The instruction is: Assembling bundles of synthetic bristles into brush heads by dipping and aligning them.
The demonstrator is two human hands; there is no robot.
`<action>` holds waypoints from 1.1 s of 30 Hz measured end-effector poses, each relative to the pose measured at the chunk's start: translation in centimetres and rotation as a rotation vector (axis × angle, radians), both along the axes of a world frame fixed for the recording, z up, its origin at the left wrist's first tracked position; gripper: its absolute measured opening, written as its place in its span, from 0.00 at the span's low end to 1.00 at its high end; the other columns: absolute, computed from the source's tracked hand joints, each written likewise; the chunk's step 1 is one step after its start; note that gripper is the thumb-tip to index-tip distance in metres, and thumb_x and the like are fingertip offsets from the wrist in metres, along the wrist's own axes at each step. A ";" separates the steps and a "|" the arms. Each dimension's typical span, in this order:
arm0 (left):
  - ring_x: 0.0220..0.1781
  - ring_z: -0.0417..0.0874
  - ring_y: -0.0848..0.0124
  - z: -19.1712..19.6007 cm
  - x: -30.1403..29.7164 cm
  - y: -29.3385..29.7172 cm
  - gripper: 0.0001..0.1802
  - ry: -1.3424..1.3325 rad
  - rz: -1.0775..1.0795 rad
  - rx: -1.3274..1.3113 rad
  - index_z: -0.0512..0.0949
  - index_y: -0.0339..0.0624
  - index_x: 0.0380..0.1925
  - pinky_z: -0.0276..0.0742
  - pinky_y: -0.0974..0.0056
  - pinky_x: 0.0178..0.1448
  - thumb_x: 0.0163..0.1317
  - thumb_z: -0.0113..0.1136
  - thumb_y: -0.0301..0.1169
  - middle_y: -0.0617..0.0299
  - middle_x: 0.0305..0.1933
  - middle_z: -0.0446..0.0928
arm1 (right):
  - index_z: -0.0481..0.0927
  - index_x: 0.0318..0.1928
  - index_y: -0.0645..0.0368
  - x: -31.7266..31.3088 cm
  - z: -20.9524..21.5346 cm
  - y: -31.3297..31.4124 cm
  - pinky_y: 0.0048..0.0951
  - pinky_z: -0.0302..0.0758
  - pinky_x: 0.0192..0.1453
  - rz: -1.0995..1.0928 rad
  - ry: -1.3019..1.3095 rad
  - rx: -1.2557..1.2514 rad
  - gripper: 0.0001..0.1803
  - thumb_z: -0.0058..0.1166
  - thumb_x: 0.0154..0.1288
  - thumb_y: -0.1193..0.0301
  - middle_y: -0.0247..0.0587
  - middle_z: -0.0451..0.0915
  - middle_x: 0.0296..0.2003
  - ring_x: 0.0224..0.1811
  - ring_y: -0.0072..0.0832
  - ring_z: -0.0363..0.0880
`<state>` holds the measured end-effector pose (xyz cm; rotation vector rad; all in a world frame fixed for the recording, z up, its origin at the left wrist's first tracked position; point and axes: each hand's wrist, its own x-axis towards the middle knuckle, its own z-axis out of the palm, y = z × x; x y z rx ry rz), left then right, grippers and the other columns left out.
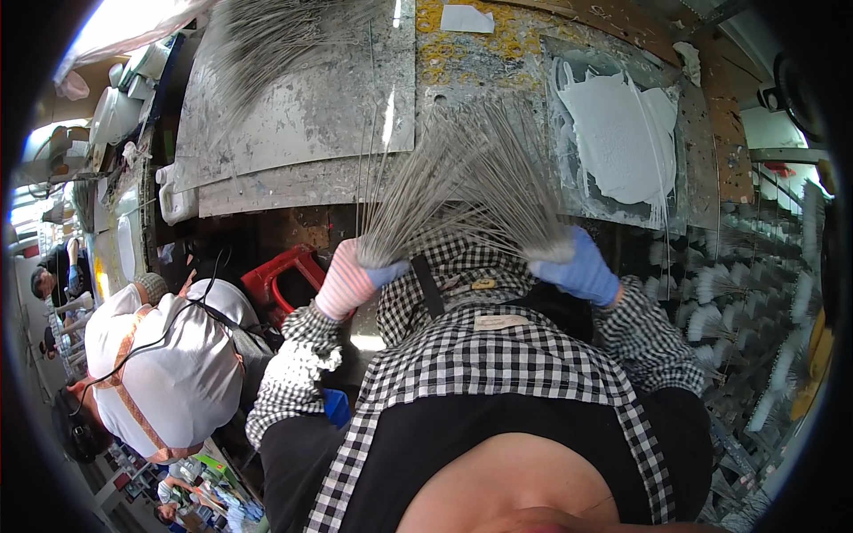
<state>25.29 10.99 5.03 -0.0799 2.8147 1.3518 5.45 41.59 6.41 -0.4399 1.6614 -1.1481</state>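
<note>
My left hand (pixel 349 280), in a pink-and-white striped glove with blue fingers, is closed round the near end of a bundle of thin grey wires (pixel 404 209). My right hand (pixel 582 269), in a blue glove, grips a second bundle of thin grey wires (pixel 520 182). Both bundles fan out away from me, and their far ends cross above the table's near edge. Their gathered ends, at my hands, look paler. Beneath them is my black-and-white checked apron (pixel 498 360).
A large pile of similar wires (pixel 267 44) lies on a metal sheet (pixel 293 133) at the far left. White paste (pixel 617 133) is spread on a plate at right. A red stool (pixel 284 280) and a person in white (pixel 164 364) are at left. Bristly pieces (pixel 720 293) crowd the right.
</note>
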 end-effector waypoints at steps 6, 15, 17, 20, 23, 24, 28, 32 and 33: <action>0.21 0.78 0.79 2.4 -2.4 3.0 0.11 -0.309 0.460 0.695 0.83 0.34 0.40 0.73 0.71 0.27 0.63 0.66 0.31 0.62 0.25 0.81 | 0.83 0.42 0.61 -0.1 -1.2 -2.3 0.29 0.82 0.44 -0.093 0.495 -0.178 0.11 0.63 0.61 0.68 0.37 0.85 0.35 0.39 0.26 0.84; 0.31 0.81 0.72 -3.5 -0.8 3.7 0.11 0.163 0.376 -0.226 0.83 0.37 0.37 0.77 0.66 0.39 0.61 0.70 0.32 0.62 0.33 0.85 | 0.84 0.46 0.60 1.7 -5.8 -2.1 0.27 0.82 0.42 0.017 0.806 -0.295 0.12 0.63 0.63 0.70 0.37 0.87 0.37 0.37 0.24 0.85; 0.34 0.83 0.71 0.1 -0.2 2.9 0.12 -0.003 0.474 0.380 0.83 0.37 0.39 0.78 0.65 0.42 0.61 0.70 0.33 0.60 0.35 0.85 | 0.85 0.47 0.61 0.1 -1.1 -0.5 0.28 0.83 0.45 -0.148 0.353 -0.293 0.13 0.63 0.63 0.69 0.39 0.88 0.40 0.39 0.25 0.86; 0.35 0.84 0.71 -1.1 -0.1 2.2 0.11 0.045 0.386 0.073 0.84 0.38 0.40 0.78 0.65 0.42 0.61 0.70 0.33 0.61 0.36 0.85 | 0.85 0.45 0.60 0.9 -0.4 -1.0 0.29 0.83 0.46 -0.169 0.427 -0.210 0.12 0.63 0.63 0.69 0.39 0.88 0.39 0.39 0.25 0.87; 0.35 0.83 0.72 -1.5 -1.5 6.0 0.12 -0.135 0.674 0.544 0.83 0.37 0.41 0.77 0.66 0.42 0.62 0.70 0.33 0.62 0.35 0.84 | 0.85 0.46 0.60 3.2 -1.8 -3.7 0.28 0.82 0.47 -0.310 0.350 -0.262 0.12 0.63 0.63 0.69 0.39 0.88 0.38 0.39 0.25 0.86; 0.34 0.81 0.73 -1.4 -2.2 8.0 0.12 -0.068 0.631 0.646 0.83 0.37 0.41 0.77 0.67 0.42 0.63 0.69 0.33 0.63 0.34 0.84 | 0.85 0.46 0.61 4.0 -2.8 -4.8 0.29 0.82 0.46 -0.253 0.474 -0.299 0.12 0.64 0.63 0.69 0.39 0.88 0.39 0.40 0.27 0.86; 0.31 0.77 0.78 -3.4 -2.1 11.5 0.11 -0.007 0.741 0.896 0.82 0.37 0.39 0.74 0.68 0.38 0.63 0.69 0.33 0.66 0.30 0.81 | 0.85 0.43 0.61 6.1 -3.2 -7.2 0.24 0.81 0.46 -0.508 -0.059 -0.318 0.09 0.64 0.64 0.72 0.38 0.86 0.36 0.40 0.25 0.84; 0.34 0.86 0.63 -1.4 1.5 6.7 0.11 0.048 0.496 0.120 0.83 0.40 0.42 0.79 0.63 0.42 0.63 0.67 0.34 0.57 0.35 0.85 | 0.84 0.45 0.59 1.7 -2.1 -5.0 0.27 0.84 0.46 -0.375 0.233 -0.341 0.13 0.67 0.63 0.68 0.39 0.87 0.37 0.42 0.29 0.87; 0.38 0.87 0.59 -0.1 2.7 5.4 0.12 -0.050 0.495 0.120 0.83 0.43 0.45 0.81 0.63 0.43 0.62 0.67 0.33 0.55 0.39 0.86 | 0.83 0.44 0.59 0.9 -1.9 -4.3 0.32 0.85 0.47 -0.411 0.247 -0.441 0.14 0.68 0.62 0.66 0.41 0.88 0.40 0.43 0.31 0.88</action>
